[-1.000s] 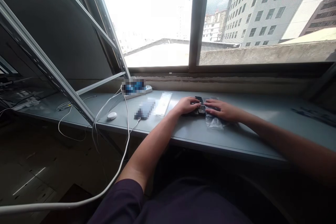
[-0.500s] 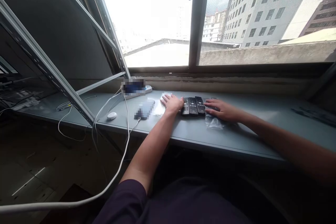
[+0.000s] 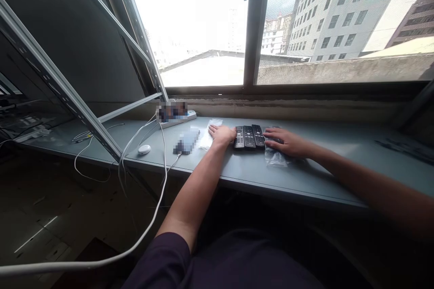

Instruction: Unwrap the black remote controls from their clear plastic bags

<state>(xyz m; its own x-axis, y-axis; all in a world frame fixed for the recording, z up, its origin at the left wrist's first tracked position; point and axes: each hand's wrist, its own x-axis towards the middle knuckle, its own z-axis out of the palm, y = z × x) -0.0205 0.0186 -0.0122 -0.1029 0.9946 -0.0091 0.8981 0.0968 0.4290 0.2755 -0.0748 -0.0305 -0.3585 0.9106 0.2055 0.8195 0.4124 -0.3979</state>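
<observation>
Three black remote controls, a left one [image 3: 239,137], a middle one [image 3: 249,137] and a right one [image 3: 258,136], lie side by side on the grey table. My left hand [image 3: 222,134] rests with fingers stretched over a crumpled clear plastic bag [image 3: 205,141], its thumb side by the left remote. To the right, my right hand [image 3: 286,141] lies with fingers apart on another clear plastic bag [image 3: 276,158], fingertips close to the right remote. Neither hand is closed around anything.
A blurred-out item [image 3: 187,141] with a white cable lies left of my left hand. Farther left are a round white object [image 3: 144,149], a white power strip [image 3: 191,115] and loose white cables [image 3: 165,162]. A metal frame [image 3: 84,113] slants across the left side. The window [image 3: 203,31] stands behind the table [image 3: 325,180].
My left hand's fingers have shifted very slightly, baring a little more of the bag beneath. The remotes and my right hand stay nearly in place.
</observation>
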